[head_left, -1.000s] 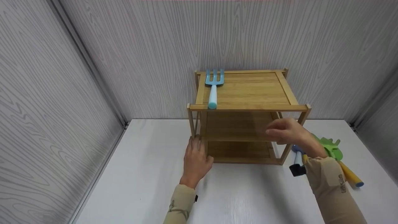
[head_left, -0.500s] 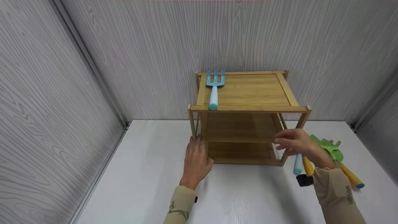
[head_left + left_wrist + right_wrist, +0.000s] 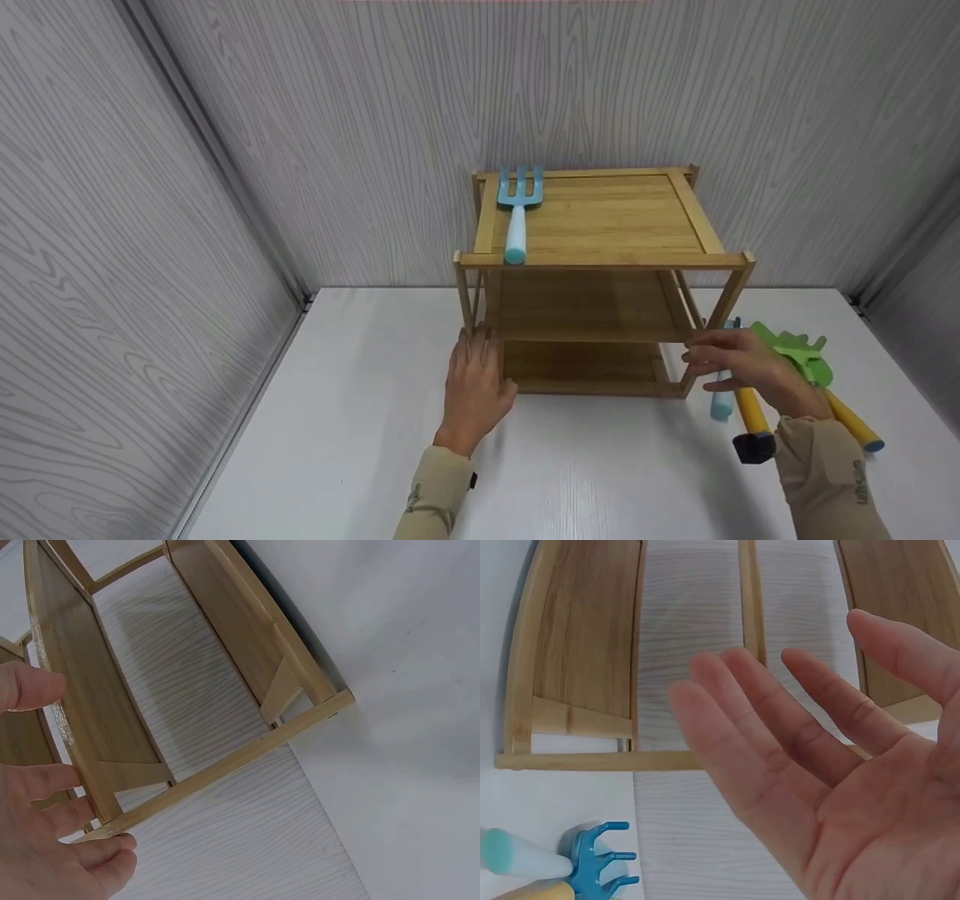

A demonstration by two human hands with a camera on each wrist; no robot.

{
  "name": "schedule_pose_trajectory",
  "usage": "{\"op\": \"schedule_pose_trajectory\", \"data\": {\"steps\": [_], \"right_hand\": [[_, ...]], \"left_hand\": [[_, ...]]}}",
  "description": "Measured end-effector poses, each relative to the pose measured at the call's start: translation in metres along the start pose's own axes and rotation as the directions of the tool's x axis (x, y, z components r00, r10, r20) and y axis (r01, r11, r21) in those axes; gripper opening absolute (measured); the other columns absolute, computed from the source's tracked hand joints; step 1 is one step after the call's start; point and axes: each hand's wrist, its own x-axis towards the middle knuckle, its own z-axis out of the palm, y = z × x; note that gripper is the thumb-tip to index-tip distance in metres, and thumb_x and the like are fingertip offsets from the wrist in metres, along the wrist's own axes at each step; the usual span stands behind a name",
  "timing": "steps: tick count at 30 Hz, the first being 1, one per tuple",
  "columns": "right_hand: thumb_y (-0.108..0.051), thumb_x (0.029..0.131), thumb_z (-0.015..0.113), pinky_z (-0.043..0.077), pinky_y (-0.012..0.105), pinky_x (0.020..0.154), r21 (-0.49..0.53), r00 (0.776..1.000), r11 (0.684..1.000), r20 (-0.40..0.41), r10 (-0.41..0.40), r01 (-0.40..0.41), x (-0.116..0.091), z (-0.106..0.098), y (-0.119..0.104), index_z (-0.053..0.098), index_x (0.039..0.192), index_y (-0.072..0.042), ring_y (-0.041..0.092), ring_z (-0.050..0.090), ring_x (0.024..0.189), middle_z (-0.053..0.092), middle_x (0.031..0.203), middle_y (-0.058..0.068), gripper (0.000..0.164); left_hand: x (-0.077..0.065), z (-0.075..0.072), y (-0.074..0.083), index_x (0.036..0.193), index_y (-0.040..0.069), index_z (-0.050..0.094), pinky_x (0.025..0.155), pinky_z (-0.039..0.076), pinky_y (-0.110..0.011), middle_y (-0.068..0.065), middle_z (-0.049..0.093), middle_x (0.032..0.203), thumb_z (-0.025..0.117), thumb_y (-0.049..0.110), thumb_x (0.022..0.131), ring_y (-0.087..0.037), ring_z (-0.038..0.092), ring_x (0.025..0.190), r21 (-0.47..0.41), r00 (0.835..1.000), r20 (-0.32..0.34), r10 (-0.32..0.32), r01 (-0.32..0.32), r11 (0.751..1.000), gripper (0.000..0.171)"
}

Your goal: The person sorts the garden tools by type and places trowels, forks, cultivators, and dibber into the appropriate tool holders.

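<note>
A three-tier wooden shelf rack stands on the white table against the back wall. On the left of its top board lies a light-blue hand fork, tines toward the wall. My left hand touches the rack's front left leg at middle-shelf height, fingers fairly straight, some on either side of the leg in the left wrist view. By the front right leg is my right hand, its fingers apart and loosely bent, holding nothing. In the right wrist view, the right palm shows bare, with the rack behind it.
Right of the rack lie several garden tools: a blue-headed rake with a pale handle, a yellow handle whose head is hidden, and a green rake-like tool beside another yellow handle. Grey wood-grain walls surround the table.
My right hand has moved right and down, from in front of the middle shelf to the front right leg. My left hand stays on the front left leg; the hand fork has not moved.
</note>
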Motion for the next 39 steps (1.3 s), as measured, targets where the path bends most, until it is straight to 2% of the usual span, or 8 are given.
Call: {"op": "schedule_pose_trajectory", "data": {"steps": [4,13,17,23,29,33,36,39], "right_hand": [[-0.024,0.104,0.056,0.059,0.04,0.084,0.007,1.0,1.0,0.0,0.015,-0.015,-0.002,-0.006,0.006,0.044,0.14,0.018,0.03,0.067,0.109,0.065,0.123,0.022,0.056],[-0.021,0.105,0.055,0.059,0.039,0.082,0.037,0.997,0.997,-0.023,0.069,-0.068,-0.003,-0.019,0.019,0.042,0.139,0.019,0.016,0.07,0.097,0.069,0.119,0.014,0.055],[-0.024,0.105,0.055,0.059,0.041,0.082,0.016,0.993,0.994,-0.032,0.11,-0.11,-0.004,-0.022,0.026,0.043,0.14,0.018,0.019,0.07,0.1,0.069,0.119,0.013,0.056],[-0.027,0.105,0.053,0.058,0.045,0.087,-0.015,0.989,0.989,-0.026,0.143,-0.144,-0.007,-0.028,0.04,0.038,0.142,0.019,0.025,0.069,0.105,0.063,0.127,0.025,0.06],[-0.024,0.103,0.057,0.057,0.047,0.087,0.026,0.984,0.985,-0.029,0.173,-0.173,-0.009,-0.037,0.052,0.04,0.14,0.019,0.026,0.068,0.104,0.067,0.118,0.013,0.059],[-0.021,0.104,0.054,0.057,0.05,0.088,0.027,0.981,0.981,-0.022,0.192,-0.191,-0.01,-0.043,0.057,0.043,0.137,0.019,0.032,0.066,0.108,0.065,0.12,0.021,0.053],[-0.021,0.105,0.053,0.056,0.052,0.09,0.029,0.977,0.977,-0.014,0.213,-0.212,-0.011,-0.048,0.06,0.038,0.139,0.02,0.036,0.065,0.111,0.061,0.126,0.028,0.056],[-0.021,0.104,0.054,0.055,0.053,0.09,0.043,0.971,0.971,-0.01,0.237,-0.236,-0.008,-0.051,0.063,0.033,0.141,0.021,0.035,0.065,0.11,0.063,0.124,0.024,0.06]], "left_hand": [[0.001,0.002,0.0,0.135,-0.009,0.054,0.107,0.041,-0.056,-0.028,0.05,0.14,0.067,0.006,0.078,-0.053,0.045,0.131,-0.005,1.0,-0.023,0.012,-0.012,1.0,0.061],[-0.001,0.002,0.0,0.135,-0.009,0.054,0.108,0.039,-0.057,-0.029,0.05,0.14,0.069,0.006,0.078,-0.053,0.043,0.132,-0.013,1.0,-0.014,-0.005,0.005,1.0,0.061],[0.0,0.002,0.0,0.136,-0.008,0.054,0.109,0.038,-0.057,-0.029,0.051,0.14,0.069,0.006,0.078,-0.053,0.043,0.133,-0.021,1.0,-0.004,-0.019,0.019,1.0,0.061],[0.0,0.0,0.001,0.136,-0.007,0.054,0.11,0.038,-0.057,-0.028,0.051,0.14,0.069,0.009,0.08,-0.052,0.043,0.133,-0.015,1.0,-0.001,-0.018,0.018,1.0,0.06],[-0.001,0.001,0.002,0.137,-0.006,0.052,0.109,0.039,-0.056,-0.027,0.05,0.141,0.069,0.009,0.08,-0.052,0.043,0.133,-0.014,0.999,0.012,-0.031,0.031,0.999,0.062],[0.0,0.0,0.002,0.138,-0.006,0.052,0.11,0.038,-0.055,-0.026,0.05,0.142,0.07,0.009,0.079,-0.052,0.043,0.133,-0.014,0.999,0.014,-0.034,0.034,0.999,0.063],[0.001,0.001,0.002,0.138,-0.005,0.052,0.111,0.037,-0.055,-0.026,0.049,0.142,0.069,0.009,0.08,-0.051,0.042,0.134,-0.015,0.999,0.022,-0.035,0.035,0.999,0.063],[0.0,-0.001,0.001,0.139,-0.005,0.051,0.111,0.036,-0.055,-0.026,0.048,0.144,0.068,0.01,0.08,-0.051,0.041,0.135,-0.021,0.998,0.036,-0.044,0.044,0.999,0.063]]}}
